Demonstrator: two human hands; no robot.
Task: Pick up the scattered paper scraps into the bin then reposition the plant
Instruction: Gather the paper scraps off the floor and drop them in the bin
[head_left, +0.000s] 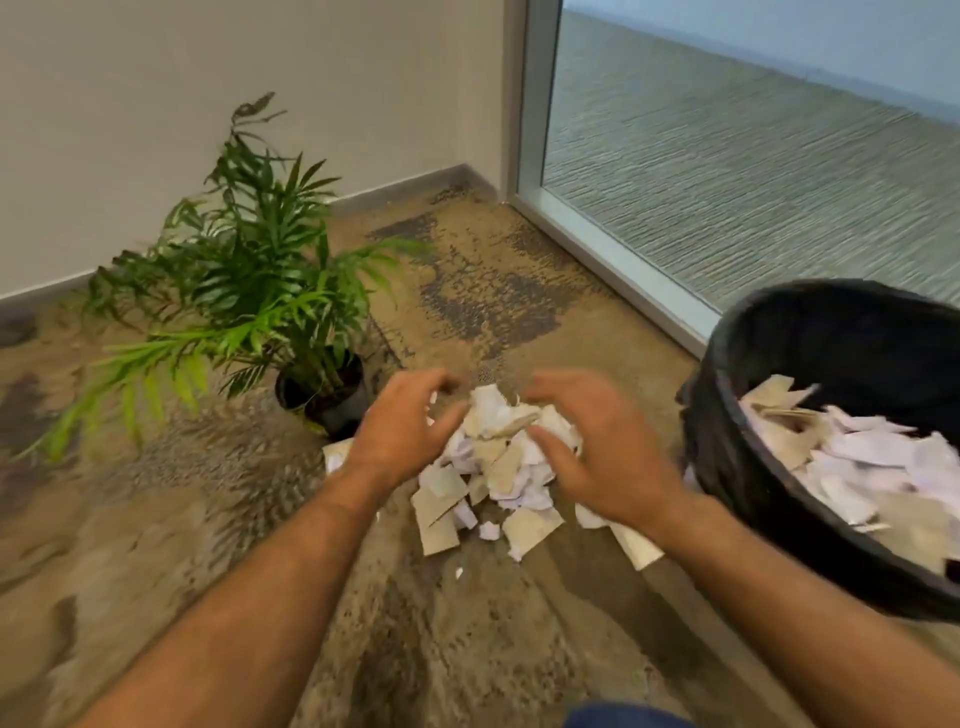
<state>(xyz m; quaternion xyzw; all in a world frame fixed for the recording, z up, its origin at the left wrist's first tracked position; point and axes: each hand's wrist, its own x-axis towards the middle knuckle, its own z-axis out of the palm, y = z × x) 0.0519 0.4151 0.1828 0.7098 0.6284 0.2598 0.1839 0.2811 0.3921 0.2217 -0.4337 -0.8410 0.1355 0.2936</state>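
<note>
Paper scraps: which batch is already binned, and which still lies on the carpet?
Scraps inside the black bin are binned; the pile between both hands remains.

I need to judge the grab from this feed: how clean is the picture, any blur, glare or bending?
Head view: even, soft light, no glare and no hard shadows; motion blur smears the fingers of the left hand and right hand, the plant leaves and the bin rim; the paper scraps read fairly sharp; the wide lens bows the window frame.
</note>
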